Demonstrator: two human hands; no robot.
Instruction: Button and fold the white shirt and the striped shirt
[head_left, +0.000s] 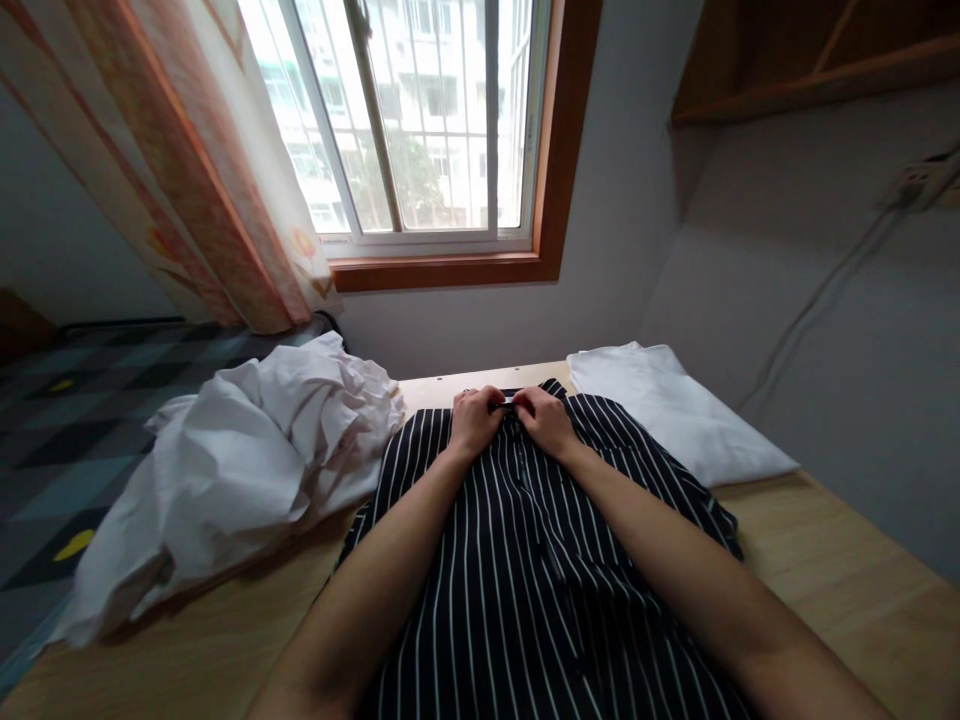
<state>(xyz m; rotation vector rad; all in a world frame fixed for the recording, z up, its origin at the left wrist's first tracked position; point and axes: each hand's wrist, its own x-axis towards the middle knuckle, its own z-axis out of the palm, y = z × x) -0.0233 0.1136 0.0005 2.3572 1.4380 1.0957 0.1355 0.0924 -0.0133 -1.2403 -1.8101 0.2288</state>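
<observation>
A black shirt with thin white stripes (525,580) lies spread flat on a light wooden table (847,580), its collar at the far end. My left hand (474,418) and my right hand (546,417) meet at the collar, both with fingers curled and pinching the fabric at the top of the button line. Both forearms stretch out over the shirt.
A crumpled heap of white cloth (240,470) covers the table's left side. A folded white garment (675,410) lies at the far right. Past the table are a grey wall, a wood-framed window (427,130), an orange curtain (187,170) and a patterned floor (67,430).
</observation>
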